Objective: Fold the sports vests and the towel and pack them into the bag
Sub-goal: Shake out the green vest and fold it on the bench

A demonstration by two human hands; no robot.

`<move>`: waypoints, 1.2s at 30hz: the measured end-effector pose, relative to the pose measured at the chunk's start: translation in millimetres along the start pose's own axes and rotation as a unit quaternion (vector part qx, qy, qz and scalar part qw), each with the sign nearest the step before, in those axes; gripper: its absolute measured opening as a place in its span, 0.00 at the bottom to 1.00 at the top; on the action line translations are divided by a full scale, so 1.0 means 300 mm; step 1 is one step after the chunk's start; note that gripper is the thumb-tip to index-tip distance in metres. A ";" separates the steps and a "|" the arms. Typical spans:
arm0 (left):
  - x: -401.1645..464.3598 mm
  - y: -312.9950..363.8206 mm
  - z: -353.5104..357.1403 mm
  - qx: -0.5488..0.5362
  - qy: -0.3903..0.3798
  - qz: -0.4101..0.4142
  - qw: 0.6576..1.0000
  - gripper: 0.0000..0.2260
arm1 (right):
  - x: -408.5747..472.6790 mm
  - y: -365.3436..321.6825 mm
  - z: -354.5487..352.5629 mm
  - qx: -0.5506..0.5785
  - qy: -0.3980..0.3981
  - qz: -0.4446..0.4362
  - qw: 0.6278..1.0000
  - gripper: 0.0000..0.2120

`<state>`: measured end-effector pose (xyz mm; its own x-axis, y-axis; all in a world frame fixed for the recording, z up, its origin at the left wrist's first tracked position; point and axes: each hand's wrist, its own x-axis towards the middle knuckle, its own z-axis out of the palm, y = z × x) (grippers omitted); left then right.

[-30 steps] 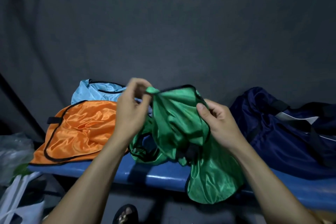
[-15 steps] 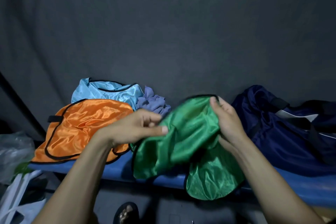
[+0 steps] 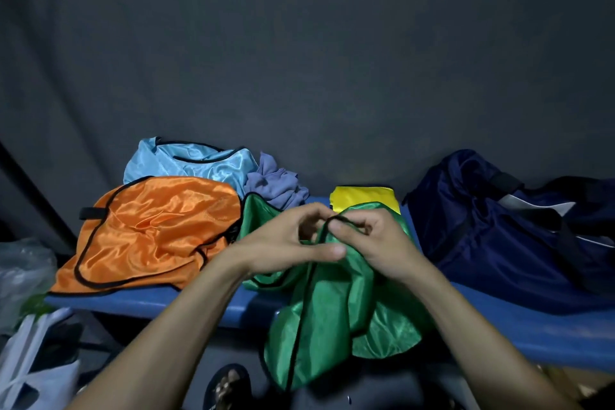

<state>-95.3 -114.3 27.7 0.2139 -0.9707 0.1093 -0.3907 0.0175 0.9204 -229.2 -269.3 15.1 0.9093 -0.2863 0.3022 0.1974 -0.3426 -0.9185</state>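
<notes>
Perhaps a changing room: a blue bench against a dark wall, sports bag alongside.

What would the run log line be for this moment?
step: folding green vest | left hand: holds vest | right hand: pinches black trim | bag: on bench | waiting: orange vest, towel

Dim light, soft blur, curved edges

- You face a dark grey fabric backdrop, dimly lit.
- Your blue bench runs across below it.
- At your lower left sit white plastic bags.
</notes>
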 end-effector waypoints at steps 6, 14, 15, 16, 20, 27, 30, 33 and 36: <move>-0.018 0.051 -0.064 -0.055 0.119 -0.001 0.991 0.09 | 0.008 0.019 -0.035 -0.023 0.082 -0.017 0.996 0.04; -0.111 0.122 -0.160 -0.266 0.297 0.076 0.914 0.08 | -0.088 0.122 0.017 -0.441 -0.189 0.256 0.839 0.26; -0.114 0.117 -0.161 -0.261 0.300 0.072 0.915 0.08 | -0.093 0.133 0.043 -0.487 -0.183 0.239 0.820 0.25; -0.117 0.114 -0.160 -0.258 0.298 0.070 0.916 0.08 | -0.092 0.148 0.055 -0.506 -0.170 0.221 0.816 0.22; -0.129 0.113 -0.146 -0.255 0.273 0.069 0.925 0.09 | -0.077 0.171 -0.031 -0.404 -0.110 0.195 0.887 0.21; -0.136 0.150 -0.102 -0.247 0.221 0.049 0.942 0.11 | -0.010 -0.040 -0.167 0.297 0.111 0.095 0.944 0.15; -0.125 0.156 -0.083 -0.257 0.217 0.046 0.941 0.06 | 0.003 -0.061 -0.162 0.314 0.137 0.138 0.929 0.19; -0.117 0.163 -0.069 -0.282 0.198 0.042 0.938 0.11 | 0.021 -0.061 -0.153 0.313 0.143 0.161 0.925 0.22; -0.109 0.175 -0.050 -0.248 0.195 0.052 0.948 0.16 | 0.036 -0.064 -0.144 0.331 0.110 0.166 0.922 0.24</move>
<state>-109.4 -78.0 78.1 0.5504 -0.7967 0.2497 0.0199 0.3116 0.9500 -239.1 -304.4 47.0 0.8775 -0.4774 -0.0464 0.1681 0.3966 -0.9025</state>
